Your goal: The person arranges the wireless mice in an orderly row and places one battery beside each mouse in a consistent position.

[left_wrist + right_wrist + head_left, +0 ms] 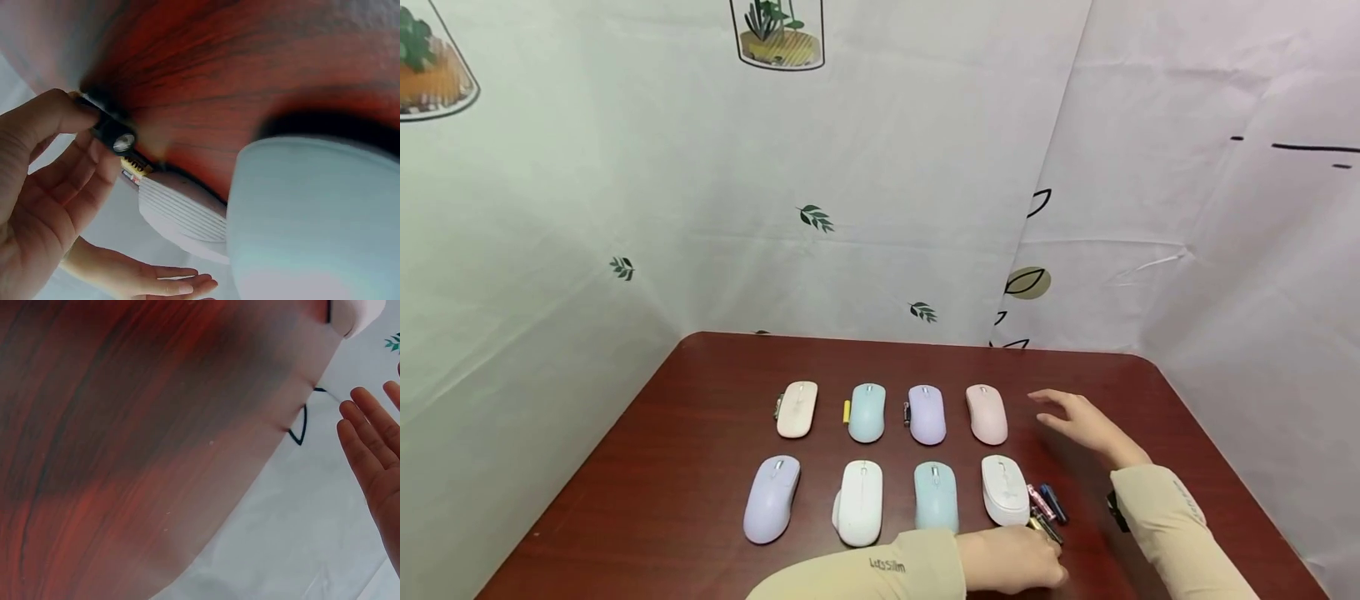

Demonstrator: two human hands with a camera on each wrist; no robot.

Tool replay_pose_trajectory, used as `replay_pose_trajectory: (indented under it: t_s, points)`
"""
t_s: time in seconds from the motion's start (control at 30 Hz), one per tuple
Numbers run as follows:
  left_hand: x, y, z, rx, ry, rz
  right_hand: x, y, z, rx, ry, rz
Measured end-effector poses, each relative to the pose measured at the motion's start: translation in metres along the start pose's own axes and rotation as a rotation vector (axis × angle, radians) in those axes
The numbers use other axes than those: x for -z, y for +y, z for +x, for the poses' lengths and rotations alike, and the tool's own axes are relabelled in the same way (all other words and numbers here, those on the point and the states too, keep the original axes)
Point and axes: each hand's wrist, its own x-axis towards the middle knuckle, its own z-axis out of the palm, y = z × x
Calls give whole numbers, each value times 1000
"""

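Observation:
My left hand (1011, 560) reaches across to the front right, just in front of a white computer mouse (1005, 490). Between its thumb and fingertips it pinches a black battery (115, 134), one round end toward the camera. Beside that white mouse lie a pink battery (1041, 502), a dark blue battery (1053, 503) and a black-and-gold battery (1045, 526). To the right of the pink mouse (987, 414), my right hand (1086, 427) hovers over the table with fingers extended, holding nothing; the right wrist view shows its straight fingers (365, 437).
Several pastel mice stand in two rows, among them a light blue mouse (936, 496) near my left sleeve. A yellow battery (846, 412) lies left of the back blue mouse (867, 413), a dark battery (907, 414) left of the purple mouse (927, 415). A curtain (880, 250) hangs behind the table.

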Motion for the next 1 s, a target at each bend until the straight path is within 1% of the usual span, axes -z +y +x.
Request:
replay_pose_trajectory:
  t_s: [0.07,0.13,0.3,0.37,0.43,0.57,0.73,0.8,0.87,1.0]
  points:
    - [3,-4,-6,1,3,-21,-1,-3,1,10,3,2]
    - [6,-9,-12,17,14,-32,-1,-6,1,22,3,2]
    - [14,-21,-29,106,76,-9,-1,-12,4,47,-9,13]
    - [15,-27,-36,141,87,-23,-2,-13,5,55,-22,18]
    - [16,-34,-41,171,84,-60,-4,-15,6,59,-31,18]
    - [18,-50,-48,221,66,-167,-9,-16,7,60,-28,-7]
    - [21,-74,-53,272,78,-212,-13,-21,14,69,-7,-45]
    - [22,-83,-55,302,79,-237,-14,-25,18,67,-2,-47]
    - [21,-92,-57,337,92,-273,-15,-29,22,68,-4,-56]
    - [10,-108,-59,426,158,-398,-18,-36,30,74,-9,-83]
